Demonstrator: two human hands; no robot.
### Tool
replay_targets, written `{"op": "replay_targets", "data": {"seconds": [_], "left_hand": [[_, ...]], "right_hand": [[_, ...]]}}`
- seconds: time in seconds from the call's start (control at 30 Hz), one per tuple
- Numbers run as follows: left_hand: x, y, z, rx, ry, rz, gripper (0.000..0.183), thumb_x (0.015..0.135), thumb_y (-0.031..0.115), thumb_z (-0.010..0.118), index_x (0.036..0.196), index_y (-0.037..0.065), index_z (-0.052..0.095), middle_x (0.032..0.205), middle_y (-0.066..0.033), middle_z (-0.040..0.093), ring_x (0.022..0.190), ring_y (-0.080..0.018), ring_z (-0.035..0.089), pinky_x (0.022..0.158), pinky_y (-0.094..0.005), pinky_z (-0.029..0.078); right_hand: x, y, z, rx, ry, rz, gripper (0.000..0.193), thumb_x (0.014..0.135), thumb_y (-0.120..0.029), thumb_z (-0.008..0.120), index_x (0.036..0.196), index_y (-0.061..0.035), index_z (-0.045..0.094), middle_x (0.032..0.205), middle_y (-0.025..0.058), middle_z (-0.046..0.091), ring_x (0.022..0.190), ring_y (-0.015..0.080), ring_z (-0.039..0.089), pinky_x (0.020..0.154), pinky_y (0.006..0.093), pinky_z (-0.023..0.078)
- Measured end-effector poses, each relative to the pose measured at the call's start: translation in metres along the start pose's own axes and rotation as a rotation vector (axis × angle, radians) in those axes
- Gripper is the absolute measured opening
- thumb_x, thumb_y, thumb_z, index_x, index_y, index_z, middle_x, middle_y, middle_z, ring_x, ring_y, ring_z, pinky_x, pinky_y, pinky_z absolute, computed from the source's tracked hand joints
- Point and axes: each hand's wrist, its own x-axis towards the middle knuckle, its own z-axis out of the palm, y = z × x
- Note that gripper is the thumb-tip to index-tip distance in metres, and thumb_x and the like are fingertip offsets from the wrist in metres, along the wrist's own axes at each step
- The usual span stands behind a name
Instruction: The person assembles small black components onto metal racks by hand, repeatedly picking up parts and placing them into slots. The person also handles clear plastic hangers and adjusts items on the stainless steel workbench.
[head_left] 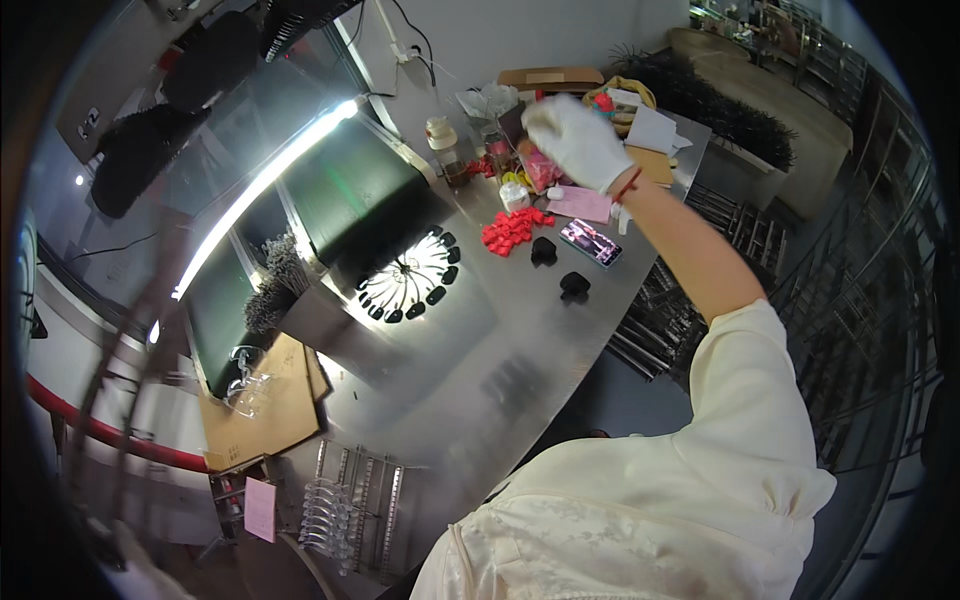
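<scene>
My right hand (575,140), in a white glove with a red band at the wrist, is stretched over the clutter at the far end of the steel table (470,350). Its fingers are curled, and what they hold, if anything, is hidden. Just below it lie a pink packet (541,172) and a pink paper sheet (580,204). Blurred at the lower left, my left hand (140,562), also in a white glove, grips the lower end of a long metal rack with short cross pegs (128,405).
Beneath a lamp (270,190) stands a ring of black-tipped pieces (404,270). Red pieces (515,232), two black pieces (574,286) and a lit phone (591,242) lie nearby. A rack with clear curved parts (325,515) is at the near edge; cardboard (265,415) lies left.
</scene>
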Motion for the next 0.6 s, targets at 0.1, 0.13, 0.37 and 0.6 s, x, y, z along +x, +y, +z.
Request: {"op": "replay_targets", "data": {"seconds": [0.1,0.13,0.37,0.6], "left_hand": [[-0.075,0.054,0.091,-0.746,0.028,-0.33,0.055,0.099,0.033,0.058,0.146,0.006,0.051,0.117,-0.01,0.06,0.105,-0.0196,0.059,0.092,-0.0369,0.047],[-0.085,0.068,0.124,-0.661,-0.127,-0.518,0.046,0.096,0.036,0.062,0.133,0.008,0.06,0.093,-0.0025,0.057,0.085,-0.0125,0.055,0.074,-0.0302,0.046],[-0.223,0.133,0.319,-0.825,-0.703,-1.146,0.065,0.091,0.071,0.059,0.112,0.009,0.063,0.091,-0.0033,0.058,0.071,-0.0114,0.051,0.065,-0.0231,0.041],[-0.308,0.152,0.399,-1.11,-1.013,-1.499,0.065,0.088,0.072,0.062,0.089,0.008,0.064,0.066,-0.0046,0.06,0.053,-0.0121,0.054,0.051,-0.0274,0.047]], "right_hand": [[-0.046,0.088,0.056,-0.136,-0.43,0.179,0.027,0.088,-0.029,0.066,0.108,-0.0114,0.072,0.103,0.0184,0.072,0.098,0.0367,0.069,0.087,0.0449,0.054],[-0.059,0.109,0.072,-0.139,-0.516,0.212,0.027,0.088,-0.028,0.065,0.108,-0.0119,0.072,0.102,0.017,0.073,0.096,0.0357,0.07,0.086,0.0446,0.055],[-0.106,0.154,0.134,-0.087,-0.718,0.227,0.026,0.087,-0.027,0.066,0.106,-0.011,0.073,0.104,0.014,0.074,0.101,0.0326,0.07,0.088,0.0433,0.054],[-0.112,0.127,0.211,-0.083,-0.872,0.045,0.025,0.089,-0.029,0.063,0.103,-0.0124,0.074,0.105,0.0158,0.073,0.103,0.0333,0.068,0.091,0.0441,0.054]]}}
